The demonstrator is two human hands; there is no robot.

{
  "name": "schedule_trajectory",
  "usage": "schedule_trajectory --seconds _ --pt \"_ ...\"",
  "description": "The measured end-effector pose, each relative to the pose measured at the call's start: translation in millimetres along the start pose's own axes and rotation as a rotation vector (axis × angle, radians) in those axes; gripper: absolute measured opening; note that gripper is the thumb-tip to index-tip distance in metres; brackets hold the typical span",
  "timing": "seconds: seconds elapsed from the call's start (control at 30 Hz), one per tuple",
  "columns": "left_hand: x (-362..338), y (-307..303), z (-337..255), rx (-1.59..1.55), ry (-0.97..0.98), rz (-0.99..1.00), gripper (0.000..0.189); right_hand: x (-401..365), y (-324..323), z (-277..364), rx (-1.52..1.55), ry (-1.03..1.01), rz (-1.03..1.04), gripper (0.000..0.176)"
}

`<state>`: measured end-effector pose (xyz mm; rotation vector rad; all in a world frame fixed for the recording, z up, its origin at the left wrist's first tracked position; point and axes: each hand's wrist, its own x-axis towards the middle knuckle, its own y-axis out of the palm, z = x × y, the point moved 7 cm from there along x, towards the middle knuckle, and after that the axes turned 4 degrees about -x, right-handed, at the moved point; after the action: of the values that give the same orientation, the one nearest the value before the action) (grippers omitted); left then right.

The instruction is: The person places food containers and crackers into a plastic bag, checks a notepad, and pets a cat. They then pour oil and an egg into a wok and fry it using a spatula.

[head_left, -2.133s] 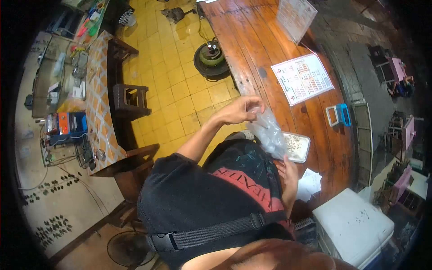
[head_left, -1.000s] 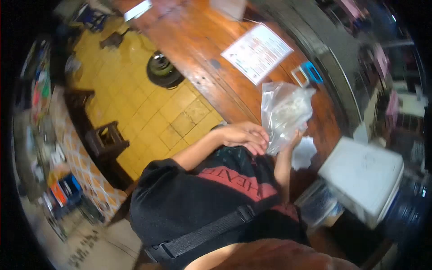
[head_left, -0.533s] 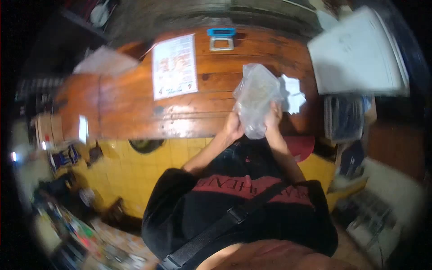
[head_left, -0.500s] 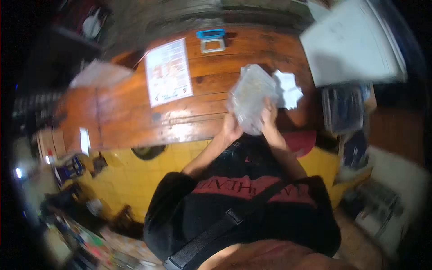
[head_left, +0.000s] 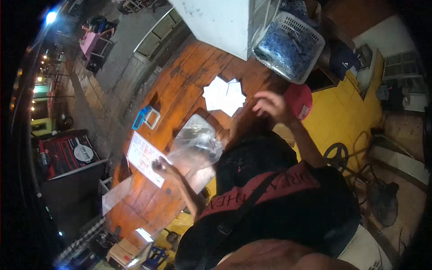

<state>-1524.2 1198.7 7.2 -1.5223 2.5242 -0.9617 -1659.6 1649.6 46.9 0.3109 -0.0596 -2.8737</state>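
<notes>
A clear plastic bag [head_left: 195, 141] lies on the wooden table [head_left: 180, 81] in front of my body, apart from both hands. My left hand [head_left: 166, 168] is over the lower edge of a printed sheet [head_left: 145, 158], its fingers dark and blurred. Raised near the table's right side, my right hand [head_left: 271, 105] is open with its fingers apart and nothing in it. Between the bag and the white box stands a stack of white papers [head_left: 223, 96], fanned into a star shape, just left of my right hand.
A blue and white frame-like object [head_left: 145, 118] rests at the far table edge. A white box [head_left: 220, 22] and a basket with blue contents [head_left: 290, 47] stand at the top. A red round seat [head_left: 298, 102] is beside the table.
Both hands have let go of the plastic bag, which now lies on the table. My hands have moved apart, and the camera view has turned strongly, bringing the street into sight.
</notes>
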Motion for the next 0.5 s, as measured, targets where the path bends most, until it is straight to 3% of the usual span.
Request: schedule_trajectory --seconds 0.07,0.13,0.17,0.23,0.27,0.33,0.37,0.43,0.5 --pt "-7.9 13.9 -130.6 -0.160 0.267 0.047 0.031 3.4 -79.9 -12.3 -0.119 -0.093 -0.355 0.024" --pt "-26.3 69.6 -193.2 -0.458 0.250 0.397 0.017 1.4 -139.1 -20.5 -0.127 -0.031 -0.551 0.023" --pt "-48.0 99.5 -230.0 -0.489 0.295 0.559 0.017 2.1 -150.9 -18.6 -0.109 -0.032 -0.549 0.023" --pt "-99.3 159.9 -289.4 -0.451 0.311 0.952 0.022 -2.8 -177.2 -23.6 -0.008 0.085 -0.647 0.026" --pt "-124.5 192.1 -307.5 -0.286 0.389 1.115 0.025 -2.3 -186.1 -32.3 0.009 0.086 -0.652 0.026" --pt "-169.3 257.8 -321.9 -0.366 0.718 1.172 0.026 0.7 -193.5 -51.2 -0.119 0.009 -0.569 0.028" --pt "-181.5 293.9 -312.3 -0.355 0.730 1.191 0.026 -1.9 -198.4 -59.2 -0.101 0.015 -0.584 0.028" --pt "-214.2 339.3 -307.7 -0.044 1.286 0.970 0.027 -5.1 -195.3 -83.7 -0.122 0.201 -0.431 0.031" --pt "-222.9 344.8 -322.8 -0.002 1.282 0.918 0.023 -10.3 -200.3 -100.1 -0.189 0.123 -0.441 0.031"
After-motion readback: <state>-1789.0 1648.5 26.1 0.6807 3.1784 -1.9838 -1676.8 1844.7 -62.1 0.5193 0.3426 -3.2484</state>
